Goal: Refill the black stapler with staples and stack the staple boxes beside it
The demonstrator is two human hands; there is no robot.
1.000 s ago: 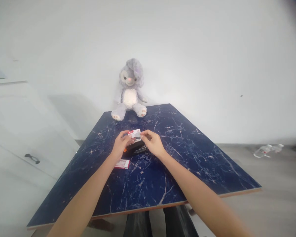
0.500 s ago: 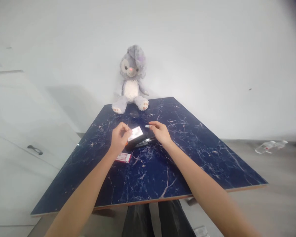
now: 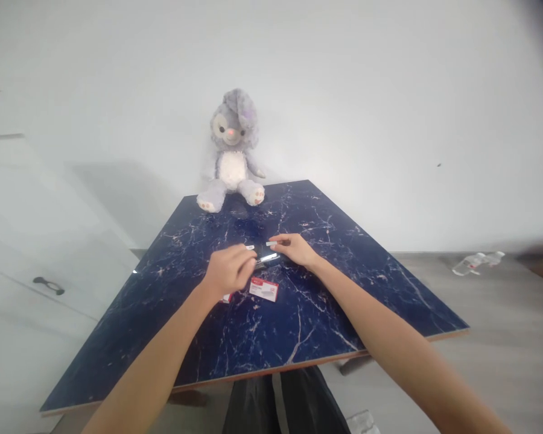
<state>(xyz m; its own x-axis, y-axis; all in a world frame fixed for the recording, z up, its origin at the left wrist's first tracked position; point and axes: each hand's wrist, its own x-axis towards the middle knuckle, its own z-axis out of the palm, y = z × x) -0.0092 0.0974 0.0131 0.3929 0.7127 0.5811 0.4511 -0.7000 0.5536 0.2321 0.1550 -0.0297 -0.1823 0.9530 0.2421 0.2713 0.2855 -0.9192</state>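
Observation:
A small pale strip, which looks like a row of staples (image 3: 271,243), is pinched between the thumb and fingers of my right hand (image 3: 297,249). My left hand (image 3: 230,269) is curled over the dark body of a stapler, covering most of it. The stapler's shiny metal rail (image 3: 268,258) sticks out to the right of that hand. A small white piece shows at the left fingertips; what it is part of is unclear. Just below lies a red and white staple box (image 3: 263,290). A second red and white box (image 3: 227,298) is mostly hidden under my left wrist.
The dark blue marbled table (image 3: 326,325) carries everything. A grey plush rabbit (image 3: 232,157) sits at its back edge against the wall. Clear plastic bottles (image 3: 477,263) lie on the floor to the right. A cabinet door with a dark handle (image 3: 48,285) stands at left.
My left hand has let go of the white-faced box, which now lies on the table, and has moved onto the stapler. My right hand still pinches the strip. The view has shifted slightly.

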